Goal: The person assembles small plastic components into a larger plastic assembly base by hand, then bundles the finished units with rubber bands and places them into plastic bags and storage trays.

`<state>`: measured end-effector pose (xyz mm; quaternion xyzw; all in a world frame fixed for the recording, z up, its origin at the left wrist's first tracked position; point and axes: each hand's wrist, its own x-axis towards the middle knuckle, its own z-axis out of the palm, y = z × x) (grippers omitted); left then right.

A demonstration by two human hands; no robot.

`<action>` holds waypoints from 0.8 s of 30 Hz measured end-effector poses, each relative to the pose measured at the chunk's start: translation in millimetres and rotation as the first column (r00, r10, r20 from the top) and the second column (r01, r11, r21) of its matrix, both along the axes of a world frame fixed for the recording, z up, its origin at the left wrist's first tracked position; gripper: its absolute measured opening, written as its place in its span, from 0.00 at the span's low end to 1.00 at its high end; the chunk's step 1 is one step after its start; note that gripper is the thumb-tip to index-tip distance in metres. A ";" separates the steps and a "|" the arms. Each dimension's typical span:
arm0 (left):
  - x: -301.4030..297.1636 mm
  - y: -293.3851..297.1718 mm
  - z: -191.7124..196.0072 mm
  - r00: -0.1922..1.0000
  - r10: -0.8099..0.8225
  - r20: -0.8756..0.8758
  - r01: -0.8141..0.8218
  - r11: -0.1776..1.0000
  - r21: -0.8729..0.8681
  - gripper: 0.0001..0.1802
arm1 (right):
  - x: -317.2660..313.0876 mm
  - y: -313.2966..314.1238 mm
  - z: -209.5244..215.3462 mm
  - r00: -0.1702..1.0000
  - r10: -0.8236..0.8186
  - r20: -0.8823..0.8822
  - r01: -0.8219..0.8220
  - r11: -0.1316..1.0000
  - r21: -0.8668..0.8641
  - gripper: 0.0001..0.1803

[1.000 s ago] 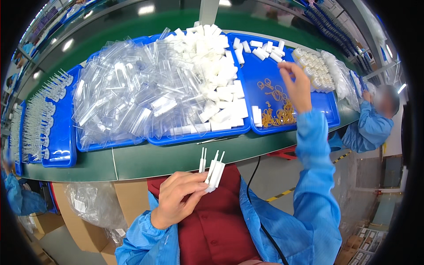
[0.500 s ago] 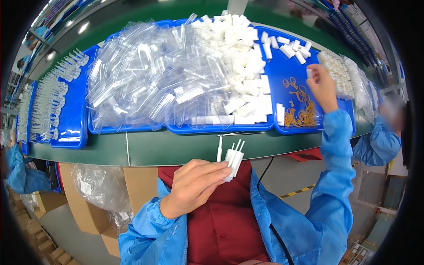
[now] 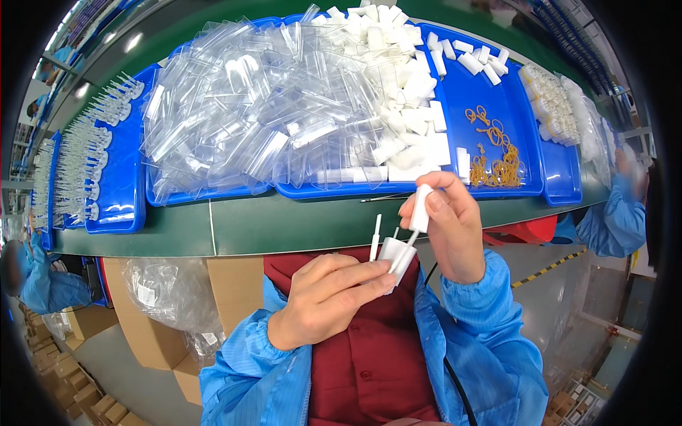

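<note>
My left hand is closed round a cluster of white tubular pieces with thin rods standing up from it. A separate slim white rod rises beside its fingers. My right hand pinches a short white sleeve just above the cluster, lined up with the tip of one rod; whether the rod enters it is hard to see. More loose white sleeves and tan rubber bands lie in the blue tray beyond my right hand.
Clear plastic sleeves heap in blue trays at the middle, beside a pile of white blocks. Rows of thin white stems stand at the left. Below the green table are a cardboard box and a plastic bag.
My right hand has come from the right tray, down and left to the cluster, bringing a white sleeve. My left hand has shifted slightly right with the cluster.
</note>
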<state>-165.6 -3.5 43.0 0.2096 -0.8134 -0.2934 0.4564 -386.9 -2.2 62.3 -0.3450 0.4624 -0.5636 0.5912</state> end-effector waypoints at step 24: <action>-3.8 4.0 -10.8 0.997 0.078 -0.019 -0.076 0.991 0.106 0.26 | 15.5 25.4 -24.3 0.899 -0.072 -0.432 -0.182 0.835 -0.519 0.07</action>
